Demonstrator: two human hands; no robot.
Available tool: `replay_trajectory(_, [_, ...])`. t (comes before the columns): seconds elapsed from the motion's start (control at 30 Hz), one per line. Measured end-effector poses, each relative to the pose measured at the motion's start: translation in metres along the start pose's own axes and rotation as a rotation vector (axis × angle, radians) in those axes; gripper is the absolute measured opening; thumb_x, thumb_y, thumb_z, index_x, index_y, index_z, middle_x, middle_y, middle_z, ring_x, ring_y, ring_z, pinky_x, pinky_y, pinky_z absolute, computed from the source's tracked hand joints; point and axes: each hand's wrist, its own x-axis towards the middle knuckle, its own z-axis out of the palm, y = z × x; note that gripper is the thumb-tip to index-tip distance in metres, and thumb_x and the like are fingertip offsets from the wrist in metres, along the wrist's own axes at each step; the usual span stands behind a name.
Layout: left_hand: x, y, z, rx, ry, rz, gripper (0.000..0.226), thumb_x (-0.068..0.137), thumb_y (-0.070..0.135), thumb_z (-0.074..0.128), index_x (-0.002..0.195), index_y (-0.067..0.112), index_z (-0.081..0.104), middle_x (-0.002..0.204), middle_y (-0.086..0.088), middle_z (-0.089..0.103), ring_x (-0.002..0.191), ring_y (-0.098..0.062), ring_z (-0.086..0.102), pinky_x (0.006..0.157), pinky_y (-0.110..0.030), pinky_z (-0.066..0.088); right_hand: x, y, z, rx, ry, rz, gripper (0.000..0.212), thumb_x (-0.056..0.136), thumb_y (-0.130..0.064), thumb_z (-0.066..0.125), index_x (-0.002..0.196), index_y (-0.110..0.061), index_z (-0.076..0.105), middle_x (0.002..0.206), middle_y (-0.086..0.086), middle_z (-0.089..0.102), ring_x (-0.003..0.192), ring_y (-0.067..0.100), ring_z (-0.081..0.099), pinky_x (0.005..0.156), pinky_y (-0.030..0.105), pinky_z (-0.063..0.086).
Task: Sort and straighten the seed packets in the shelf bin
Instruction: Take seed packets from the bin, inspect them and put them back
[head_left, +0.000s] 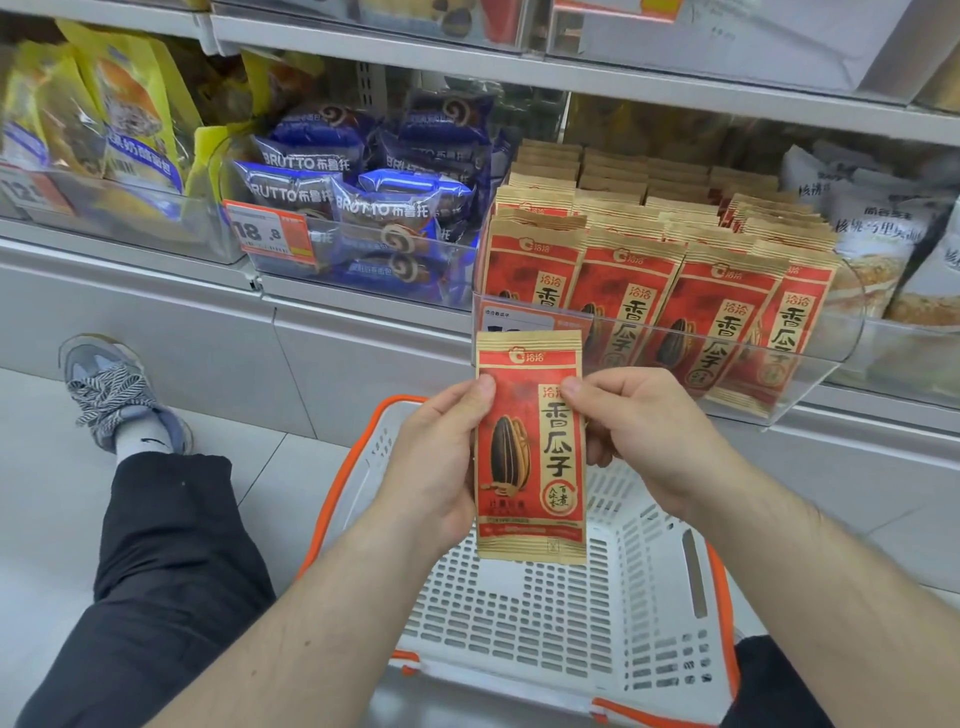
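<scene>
Red seed packet (530, 447) upright; others (649, 291) rowed in bin (810, 374).

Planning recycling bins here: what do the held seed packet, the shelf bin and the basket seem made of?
Held seed packet: probably kraft-look paper or film, matte tan edges with crimped ends. Shelf bin: clear glossy plastic, packets visible through it. Basket: white perforated plastic, orange rim.
</scene>
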Motion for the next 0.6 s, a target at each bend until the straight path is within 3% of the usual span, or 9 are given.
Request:
replay_trajectory(0.17, [0.002,0.005,0.000,-0.052,0.042,-0.045,0.033,0.100,0.030,0.055,0.121,0.007,0.065,0.103,-0.018,0.076,0.084,-0.029,0.075,0.070,-0.042,0.063,-0.001,-0.002,-0.008,-0.134,-0.189,0.095,0.025,0.094,-0.030,0.063,0.090,-0.007,0.072,0.077,0.004,0.075,0.061,0.013,0.059,0.063,0.029,0.042])
replay_trajectory(0.23, [0.004,0.006,0.000,-0.068,0.061,-0.063,0.035,0.101,0.033,0.053,0.123,0.007,0.063,0.103,-0.017,0.076,0.087,-0.029,0.076,0.072,-0.044,0.062,-0.001,0.000,-0.008,-0.145,-0.300,0.150,0.023,0.094,-0.024,0.064,0.099,-0.003,0.069,0.087,0.011,0.077,0.070,0.018,0.065,0.069,0.033,0.045])
replay_trajectory(0.33, [0.004,0.006,-0.001,-0.063,0.056,-0.084,0.036,0.102,0.035,0.052,0.123,0.008,0.063,0.104,-0.016,0.076,0.092,-0.030,0.075,0.075,-0.045,0.062,0.001,0.005,-0.007,-0.101,-0.311,0.150,0.028,0.094,-0.017,0.064,0.104,0.008,0.064,0.095,0.020,0.075,0.081,0.031,0.065,0.077,0.042,0.048])
replay_trajectory(0.43, [0.002,0.002,-0.002,-0.042,0.024,-0.094,0.033,0.102,0.029,0.053,0.124,0.007,0.063,0.106,-0.017,0.075,0.095,-0.033,0.074,0.084,-0.051,0.060,0.003,0.007,-0.008,-0.008,-0.268,0.159,0.022,0.093,-0.018,0.064,0.100,0.002,0.066,0.091,0.019,0.074,0.080,0.031,0.062,0.071,0.038,0.049])
replay_trajectory(0.5, [0.001,0.001,-0.003,-0.042,0.012,-0.101,0.029,0.102,0.025,0.053,0.122,0.006,0.064,0.106,-0.017,0.075,0.091,-0.031,0.074,0.083,-0.050,0.060,0.003,0.006,-0.010,0.021,-0.295,0.178,0.025,0.090,-0.017,0.067,0.108,-0.001,0.064,0.095,0.020,0.074,0.081,0.031,0.062,0.067,0.034,0.049])
replay_trajectory(0.6, [0.004,0.000,-0.005,-0.084,0.006,-0.135,0.030,0.103,0.025,0.051,0.121,0.005,0.063,0.108,-0.021,0.074,0.100,-0.037,0.072,0.085,-0.055,0.058,0.002,0.006,-0.014,0.028,-0.449,0.208,0.051,0.079,-0.003,0.078,0.125,-0.007,0.056,0.107,0.032,0.068,0.083,0.034,0.063,0.060,0.030,0.052])
